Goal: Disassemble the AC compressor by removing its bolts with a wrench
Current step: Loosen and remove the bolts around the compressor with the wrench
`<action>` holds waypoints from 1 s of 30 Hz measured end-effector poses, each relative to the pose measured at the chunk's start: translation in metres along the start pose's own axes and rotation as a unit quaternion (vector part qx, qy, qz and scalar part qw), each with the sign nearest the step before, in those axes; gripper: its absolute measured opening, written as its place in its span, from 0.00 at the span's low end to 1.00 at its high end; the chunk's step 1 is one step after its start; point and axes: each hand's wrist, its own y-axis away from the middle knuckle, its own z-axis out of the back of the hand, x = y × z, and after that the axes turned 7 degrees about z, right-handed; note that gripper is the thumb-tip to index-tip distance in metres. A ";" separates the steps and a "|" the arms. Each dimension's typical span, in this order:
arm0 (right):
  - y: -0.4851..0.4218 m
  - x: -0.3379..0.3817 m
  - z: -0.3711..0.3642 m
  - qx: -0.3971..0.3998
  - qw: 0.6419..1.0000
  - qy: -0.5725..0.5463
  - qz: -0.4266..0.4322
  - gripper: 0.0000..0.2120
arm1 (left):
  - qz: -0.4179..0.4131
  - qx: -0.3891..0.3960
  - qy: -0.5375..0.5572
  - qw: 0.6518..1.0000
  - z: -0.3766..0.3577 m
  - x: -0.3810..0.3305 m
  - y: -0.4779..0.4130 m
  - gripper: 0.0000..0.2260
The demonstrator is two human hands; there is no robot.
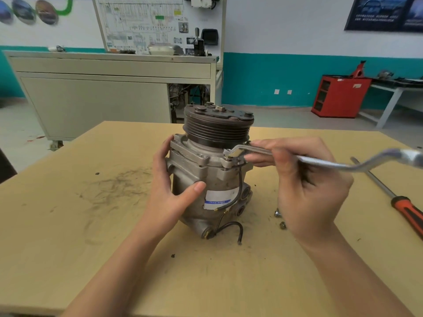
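Table left of compressor open; screwdriver, loose bolts obstruct right.

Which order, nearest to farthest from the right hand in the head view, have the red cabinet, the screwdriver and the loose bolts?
1. Loose bolts, on the table just beside the right hand.
2. Screwdriver, farther right on the same table.
3. Red cabinet, on the floor by the far wall.

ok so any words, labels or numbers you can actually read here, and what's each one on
Nothing here reads clearly.
White sticker on the compressor: print on its blue band, too blurred.
Diagram board at the back wall: print too small.
Dark poster, upper right: white lines, blurred.
Red cabinet: white tag, unreadable.
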 end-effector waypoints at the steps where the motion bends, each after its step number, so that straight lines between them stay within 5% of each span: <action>1: 0.002 0.000 0.000 0.020 1.000 -0.001 0.021 0.10 | 0.000 -0.002 0.000 1.000 0.000 0.000 0.000 0.38; 4: 0.006 -0.001 0.001 0.037 0.999 -0.019 0.022 0.10 | 0.001 -0.002 -0.003 1.000 -0.001 -0.001 0.000 0.40; 6: 0.006 -0.006 0.002 -0.020 0.991 -0.095 -0.095 0.09 | 0.009 -0.002 0.002 1.000 0.000 -0.001 0.001 0.39; 10: -0.006 -0.028 0.002 -0.103 0.841 -0.321 -0.422 0.12 | 0.008 -0.005 -0.003 1.000 0.000 0.000 0.001 0.38; 13: -0.011 -0.039 0.001 -0.130 0.760 -0.387 -0.505 0.10 | 0.009 -0.004 -0.003 1.000 -0.001 0.000 0.001 0.39; 15: -0.012 -0.038 0.001 -0.153 0.776 -0.381 -0.479 0.06 | 0.013 -0.003 0.001 1.000 0.000 0.000 0.002 0.39; 21: -0.018 -0.012 0.006 -0.135 0.956 -0.136 -0.222 0.04 | 0.021 -0.002 0.002 1.000 0.001 -0.001 0.002 0.39; 30: 0.002 0.007 0.000 -0.040 0.998 -0.049 -0.002 0.02 | 0.015 0.000 0.000 1.000 0.001 -0.001 0.001 0.38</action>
